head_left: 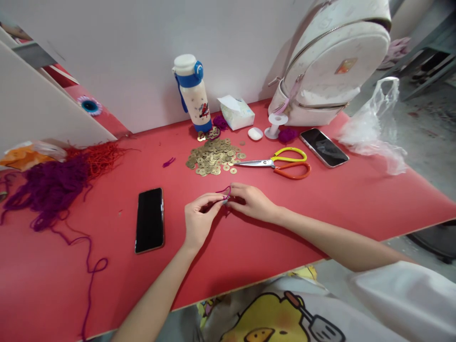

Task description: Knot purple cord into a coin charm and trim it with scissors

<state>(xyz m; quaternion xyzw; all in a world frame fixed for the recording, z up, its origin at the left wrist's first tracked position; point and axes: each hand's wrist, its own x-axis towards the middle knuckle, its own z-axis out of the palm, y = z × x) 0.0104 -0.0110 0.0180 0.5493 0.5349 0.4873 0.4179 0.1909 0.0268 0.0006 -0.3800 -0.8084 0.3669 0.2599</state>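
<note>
Close together over the red table, both my hands are at a short purple cord (228, 190) that bends into a small loop between them. My left hand (200, 216) pinches the cord between thumb and forefinger. On the other side my right hand (251, 202) is closed on the same cord, its fingertips partly hidden. Just beyond my hands lies a heap of brass coins with holes (213, 156). To the heap's right rest scissors (272, 164) with one yellow and one orange handle, their blades touching the coins' edge.
A black phone (149, 221) lies left of my hands, another phone (324, 147) at the right. Purple yarn (57, 185) and red strands (101, 156) pile up far left. Behind stand a bottle (192, 92), tissues (237, 113), a spool (275, 126), a backpack (331, 71) and a plastic bag (377, 123).
</note>
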